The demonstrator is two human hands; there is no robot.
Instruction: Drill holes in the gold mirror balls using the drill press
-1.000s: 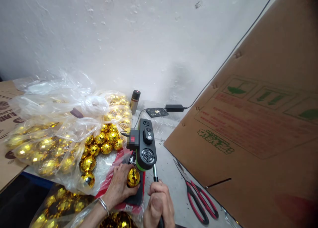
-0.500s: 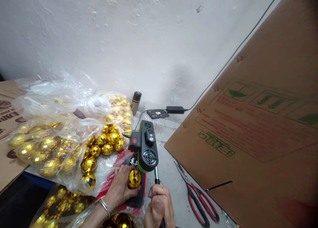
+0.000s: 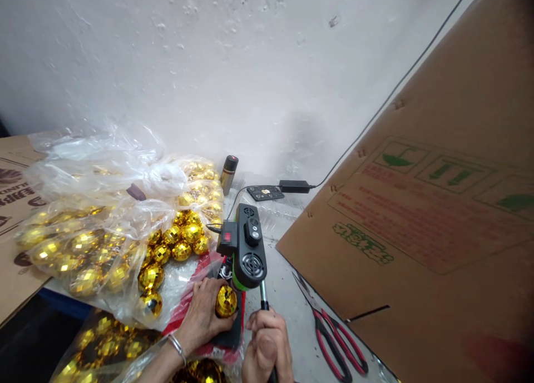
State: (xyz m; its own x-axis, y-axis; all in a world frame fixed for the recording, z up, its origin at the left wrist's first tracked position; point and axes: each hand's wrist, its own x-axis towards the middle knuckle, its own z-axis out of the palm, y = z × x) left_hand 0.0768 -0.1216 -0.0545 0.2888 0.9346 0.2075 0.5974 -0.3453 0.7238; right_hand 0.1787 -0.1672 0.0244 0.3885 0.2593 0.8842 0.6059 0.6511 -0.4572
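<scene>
My left hand [image 3: 205, 311], with a silver bracelet on its wrist, grips a gold mirrored ball [image 3: 226, 301] between thumb and fingers. The ball is beside the lower end of a black and green machine [image 3: 250, 247]. My right hand [image 3: 268, 344] is wrapped round the dark grip of a metal lever [image 3: 263, 295] that comes out from under the machine. A black base [image 3: 232, 336] lies partly hidden beneath my left hand, on red plastic.
Clear bags of gold balls [image 3: 85, 241] spread over the left. Red-handled scissors [image 3: 334, 338] lie right of my right hand, beside a large cardboard box [image 3: 417, 205]. Behind the machine are a spray can [image 3: 229, 174] and a black adapter [image 3: 294, 186] with its cable.
</scene>
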